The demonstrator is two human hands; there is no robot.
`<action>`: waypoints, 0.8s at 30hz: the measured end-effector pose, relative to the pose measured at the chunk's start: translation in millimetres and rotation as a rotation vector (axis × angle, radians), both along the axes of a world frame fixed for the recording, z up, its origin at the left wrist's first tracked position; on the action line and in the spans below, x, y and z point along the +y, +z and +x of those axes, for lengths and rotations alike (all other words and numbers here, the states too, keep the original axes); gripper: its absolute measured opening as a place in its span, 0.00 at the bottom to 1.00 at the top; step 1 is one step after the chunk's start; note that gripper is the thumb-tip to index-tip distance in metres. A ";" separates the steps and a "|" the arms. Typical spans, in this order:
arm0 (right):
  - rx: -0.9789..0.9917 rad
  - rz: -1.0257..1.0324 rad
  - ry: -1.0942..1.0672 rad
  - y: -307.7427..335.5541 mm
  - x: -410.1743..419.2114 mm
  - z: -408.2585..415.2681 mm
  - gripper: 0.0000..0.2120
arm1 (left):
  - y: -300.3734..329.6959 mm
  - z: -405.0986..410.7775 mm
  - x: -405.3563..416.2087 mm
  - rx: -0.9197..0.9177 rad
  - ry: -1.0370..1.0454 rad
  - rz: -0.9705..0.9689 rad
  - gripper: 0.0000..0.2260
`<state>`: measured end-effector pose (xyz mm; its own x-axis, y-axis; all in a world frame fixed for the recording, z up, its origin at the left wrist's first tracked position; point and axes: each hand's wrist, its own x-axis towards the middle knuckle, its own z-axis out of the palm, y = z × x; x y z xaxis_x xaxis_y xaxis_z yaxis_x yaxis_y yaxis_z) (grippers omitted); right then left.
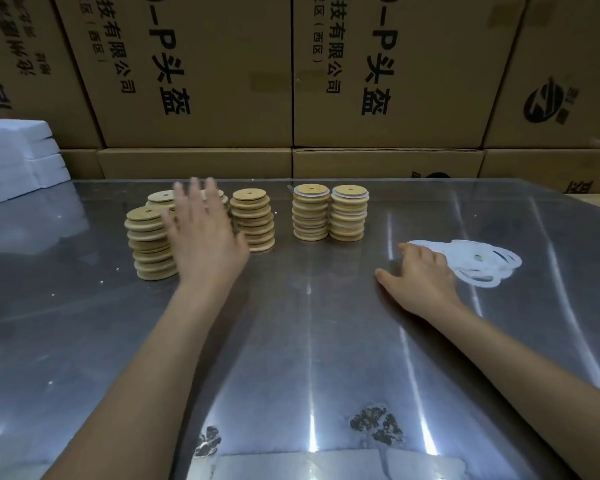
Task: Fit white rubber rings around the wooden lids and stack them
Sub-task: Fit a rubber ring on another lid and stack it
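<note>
Several stacks of plain wooden lids [151,242] with centre holes stand at the table's back left. Two stacks of lids fitted with white rings [329,213] stand to their right. My left hand [201,233], blurred, with fingers spread and straight, hovers in front of the plain stacks and hides part of them. A pile of white rubber rings [478,263] lies flat on the right. My right hand [420,275] rests on the table at the pile's left edge, its fingers reaching onto the rings; whether it grips one cannot be seen.
The shiny metal table [291,341] runs to the near edge, with dark worn patches [374,427] at the front. Cardboard boxes [194,74] form a wall behind it. White foam blocks [14,157] sit at the back left corner.
</note>
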<state>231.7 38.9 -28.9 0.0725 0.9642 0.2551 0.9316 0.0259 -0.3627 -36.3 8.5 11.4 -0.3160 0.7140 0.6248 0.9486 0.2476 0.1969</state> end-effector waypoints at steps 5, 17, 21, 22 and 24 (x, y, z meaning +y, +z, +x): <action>-0.151 0.023 -0.139 0.3 -4.2 9.9 0.30 | -5.7 -29.7 -9.4 -0.158 0.190 -0.107 0.39; -0.143 0.005 -0.194 9.5 0.0 30.4 0.16 | -0.7 -31.0 -12.7 -0.047 0.054 0.241 0.15; -0.080 0.085 -0.183 11.8 2.9 35.1 0.10 | 6.6 8.2 -11.0 0.049 -0.307 0.311 0.15; -0.065 0.099 -0.187 12.6 3.4 35.7 0.10 | 6.0 20.8 -11.1 0.078 -0.409 0.290 0.14; -0.042 0.107 -0.191 13.8 3.9 35.6 0.10 | 0.4 44.0 -11.5 0.137 -0.593 0.222 0.12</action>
